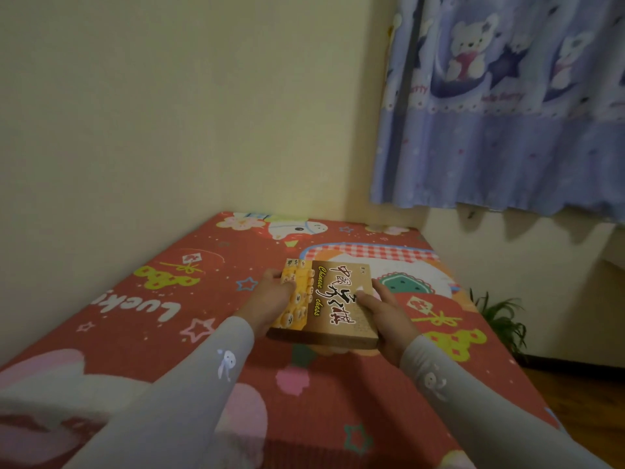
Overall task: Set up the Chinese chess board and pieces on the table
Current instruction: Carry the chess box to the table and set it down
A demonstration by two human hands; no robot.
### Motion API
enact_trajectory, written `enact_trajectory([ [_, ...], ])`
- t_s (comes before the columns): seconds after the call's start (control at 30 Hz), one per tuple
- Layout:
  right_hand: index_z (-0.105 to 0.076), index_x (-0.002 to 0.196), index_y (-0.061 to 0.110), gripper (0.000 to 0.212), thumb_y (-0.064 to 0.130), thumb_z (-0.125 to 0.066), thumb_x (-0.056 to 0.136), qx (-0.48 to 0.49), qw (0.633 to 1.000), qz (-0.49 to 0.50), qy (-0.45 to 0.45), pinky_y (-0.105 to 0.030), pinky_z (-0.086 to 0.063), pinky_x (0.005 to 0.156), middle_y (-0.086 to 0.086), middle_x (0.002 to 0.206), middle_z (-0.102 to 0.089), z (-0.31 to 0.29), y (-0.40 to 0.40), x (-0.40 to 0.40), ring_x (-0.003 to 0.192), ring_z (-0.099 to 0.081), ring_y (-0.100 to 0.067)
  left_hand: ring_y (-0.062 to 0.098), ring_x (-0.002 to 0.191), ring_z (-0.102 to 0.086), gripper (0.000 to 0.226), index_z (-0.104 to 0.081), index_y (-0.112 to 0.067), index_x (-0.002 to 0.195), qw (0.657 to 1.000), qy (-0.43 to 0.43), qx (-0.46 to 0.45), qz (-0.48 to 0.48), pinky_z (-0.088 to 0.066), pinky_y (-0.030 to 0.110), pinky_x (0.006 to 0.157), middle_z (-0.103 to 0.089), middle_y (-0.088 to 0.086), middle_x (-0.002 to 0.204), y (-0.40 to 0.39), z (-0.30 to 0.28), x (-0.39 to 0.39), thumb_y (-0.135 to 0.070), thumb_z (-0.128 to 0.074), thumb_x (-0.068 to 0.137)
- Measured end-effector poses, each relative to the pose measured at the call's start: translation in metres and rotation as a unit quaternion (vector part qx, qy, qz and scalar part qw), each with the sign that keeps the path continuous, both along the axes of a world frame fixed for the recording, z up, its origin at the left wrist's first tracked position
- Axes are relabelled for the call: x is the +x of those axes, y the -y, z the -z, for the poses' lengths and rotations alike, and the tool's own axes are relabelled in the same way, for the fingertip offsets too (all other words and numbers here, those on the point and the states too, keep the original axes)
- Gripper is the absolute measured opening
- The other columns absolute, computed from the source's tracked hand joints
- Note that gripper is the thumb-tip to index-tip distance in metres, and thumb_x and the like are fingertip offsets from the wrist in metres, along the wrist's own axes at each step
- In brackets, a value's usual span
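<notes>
A brown Chinese chess box (333, 301) with yellow piece pictures and the words "Chinese chess" on its lid is held just above the red patterned table cover (176, 319). My left hand (274, 294) grips the box's left edge, thumb on the lid. My right hand (384, 308) grips its right edge, fingers resting on the lid near a small white patch. The box is closed; no board or loose pieces show.
A cream wall borders the table on the left and at the back. A blue bear-print curtain (507, 106) hangs at the upper right. A green plant (500, 316) stands on the floor past the table's right edge.
</notes>
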State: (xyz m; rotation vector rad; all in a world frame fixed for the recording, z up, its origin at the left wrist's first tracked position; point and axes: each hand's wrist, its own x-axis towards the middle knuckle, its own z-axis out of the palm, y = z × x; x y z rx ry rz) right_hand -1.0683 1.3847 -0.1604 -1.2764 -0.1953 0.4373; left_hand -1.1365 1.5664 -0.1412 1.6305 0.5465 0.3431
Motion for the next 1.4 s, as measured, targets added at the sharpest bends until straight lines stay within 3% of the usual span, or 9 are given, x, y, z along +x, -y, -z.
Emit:
enact_trajectory([
  [0.23,-0.038,0.140,0.023,0.053,0.006,-0.055,0.093,0.003,1.000,-0.014,0.017,-0.026,-0.055,0.052,-0.003,0.092,-0.069,-0.010,0.010,-0.001,0.071,-0.067,-0.019,0.019,0.083,-0.066,0.027,-0.042,-0.017,0.124,1.000,0.002,0.015,-0.007,-0.052,0.029,0.063,-0.063,0.005,0.099,0.011,-0.011,-0.005,-0.017,-0.047,0.098],
  [0.4,-0.042,0.135,0.026,0.049,0.008,-0.057,0.092,0.017,1.000,-0.022,0.012,-0.029,-0.056,0.057,-0.005,0.095,-0.071,-0.011,0.018,0.005,0.072,-0.067,-0.019,0.013,0.074,-0.062,0.023,-0.042,-0.017,0.122,0.999,0.014,0.035,-0.006,-0.046,0.023,0.052,-0.060,0.001,0.092,0.023,-0.018,-0.007,-0.015,-0.045,0.099],
  [0.63,-0.042,0.139,0.021,0.052,0.008,-0.057,0.091,0.030,0.999,-0.034,0.012,-0.032,-0.056,0.060,-0.011,0.106,-0.070,-0.011,0.023,0.013,0.075,-0.069,-0.022,0.017,0.079,-0.066,0.024,-0.043,-0.018,0.122,0.998,0.012,0.054,-0.015,-0.049,0.026,0.056,-0.063,0.004,0.099,0.029,-0.026,-0.007,-0.017,-0.046,0.098],
  [0.73,-0.043,0.137,0.022,0.050,0.007,-0.057,0.091,0.031,0.998,-0.046,0.004,-0.030,-0.056,0.056,-0.009,0.101,-0.071,-0.011,0.025,0.022,0.072,-0.069,-0.021,0.018,0.081,-0.066,0.023,-0.043,-0.020,0.122,0.998,0.006,0.053,-0.021,-0.049,0.026,0.057,-0.064,0.006,0.102,0.030,-0.027,-0.001,-0.019,-0.047,0.099],
  [1.13,-0.050,0.131,0.023,0.046,0.007,-0.058,0.089,-0.013,0.998,-0.049,-0.028,-0.034,-0.056,0.064,-0.012,0.103,-0.073,0.031,-0.013,0.113,0.082,-0.071,-0.027,0.018,0.080,-0.066,0.023,-0.046,-0.022,0.119,0.999,-0.021,0.014,-0.042,-0.049,0.026,0.058,-0.065,0.003,0.097,-0.012,0.016,0.087,-0.019,-0.051,0.096],
  [1.27,-0.053,0.128,0.023,0.044,0.005,-0.058,0.089,-0.038,0.998,-0.031,-0.041,-0.036,-0.057,0.066,-0.013,0.100,-0.073,0.050,-0.029,0.148,0.082,-0.071,-0.029,0.019,0.082,-0.067,0.018,-0.048,-0.022,0.113,0.999,-0.025,-0.005,-0.028,-0.054,0.031,0.068,-0.064,0.003,0.100,-0.033,0.038,0.129,-0.017,-0.051,0.096],
  [1.4,-0.055,0.122,0.024,0.039,0.004,-0.056,0.090,-0.046,0.998,-0.003,-0.050,-0.034,-0.057,0.059,-0.013,0.094,-0.074,0.057,-0.039,0.181,0.077,-0.072,-0.029,0.019,0.085,-0.067,0.018,-0.049,-0.022,0.114,0.999,-0.034,-0.021,-0.011,-0.052,0.029,0.064,-0.065,0.002,0.101,-0.049,0.050,0.170,-0.019,-0.052,0.097],
])
